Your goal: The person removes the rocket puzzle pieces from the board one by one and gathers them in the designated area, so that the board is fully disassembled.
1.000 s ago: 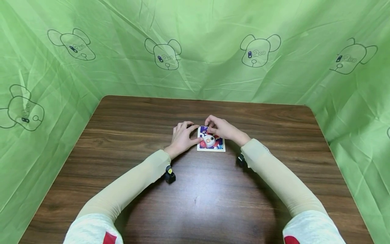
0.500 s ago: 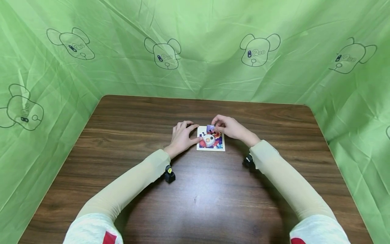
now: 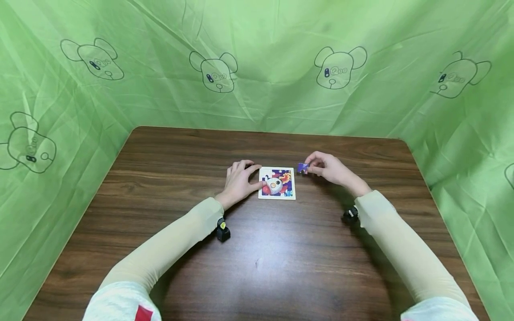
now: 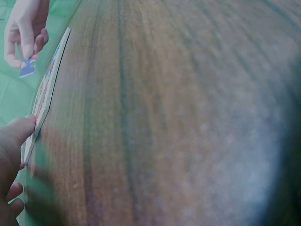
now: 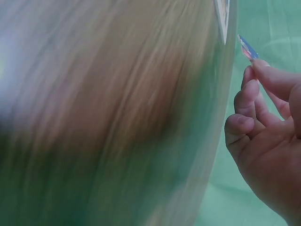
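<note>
A small square jigsaw puzzle with a white border lies on the table in the head view. Its picture has a white round figure, red patches and orange flames on purple; the upper left shows a bare pale area. My left hand steadies it from the left, thumb on the picture and a finger at the far left corner. To the right of the puzzle, my right hand pinches a purple puzzle piece between thumb and finger, apart from the board. The right wrist view shows that piece at the fingertips.
The brown wooden table extends around the hands, with a bright reflection in front of the puzzle. Green cloth printed with bear faces hangs behind the table and along both sides. Small black wrist cameras sit below both sleeves.
My right hand has lifted the purple piece out of the puzzle's upper part and carried it right, past the board's edge. The left hand and the board have stayed almost still.
</note>
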### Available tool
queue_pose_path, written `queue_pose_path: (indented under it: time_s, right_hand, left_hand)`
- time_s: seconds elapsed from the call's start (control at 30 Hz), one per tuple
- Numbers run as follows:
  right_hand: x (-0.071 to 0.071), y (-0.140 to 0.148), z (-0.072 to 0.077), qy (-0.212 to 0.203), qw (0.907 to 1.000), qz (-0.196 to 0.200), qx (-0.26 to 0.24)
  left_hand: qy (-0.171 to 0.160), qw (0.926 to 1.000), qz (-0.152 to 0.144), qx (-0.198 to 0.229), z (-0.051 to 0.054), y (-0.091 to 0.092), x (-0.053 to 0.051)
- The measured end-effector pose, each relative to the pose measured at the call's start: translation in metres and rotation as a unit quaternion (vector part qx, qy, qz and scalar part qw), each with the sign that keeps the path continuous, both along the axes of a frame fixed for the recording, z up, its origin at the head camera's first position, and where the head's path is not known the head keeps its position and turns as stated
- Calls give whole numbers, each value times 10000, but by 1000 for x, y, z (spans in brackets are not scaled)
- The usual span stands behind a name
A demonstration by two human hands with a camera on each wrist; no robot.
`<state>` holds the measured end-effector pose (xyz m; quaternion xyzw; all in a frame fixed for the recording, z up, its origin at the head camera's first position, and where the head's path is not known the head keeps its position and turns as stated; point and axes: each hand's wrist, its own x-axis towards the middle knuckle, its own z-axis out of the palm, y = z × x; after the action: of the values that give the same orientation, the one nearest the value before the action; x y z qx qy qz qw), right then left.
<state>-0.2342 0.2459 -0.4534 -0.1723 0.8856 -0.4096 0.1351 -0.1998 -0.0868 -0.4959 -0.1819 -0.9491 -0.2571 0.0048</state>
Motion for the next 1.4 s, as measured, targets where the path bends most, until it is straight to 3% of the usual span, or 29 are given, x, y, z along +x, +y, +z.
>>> queue_pose_path:
  time_s: [0.43,1.03,1.4]
  right_hand:
    - [-3,43,-14,-89,9991,-344,244]
    - [-4,39,-16,346,9948,-172,945]
    - [-5,40,-14,527,9932,-66,1036]
  left_hand:
    - [-38,10000,19,-71,1,1,1]
    - [-17,10000,6,-84,5,0,2]
    - [-51,9999,25,-107,1,1,1]
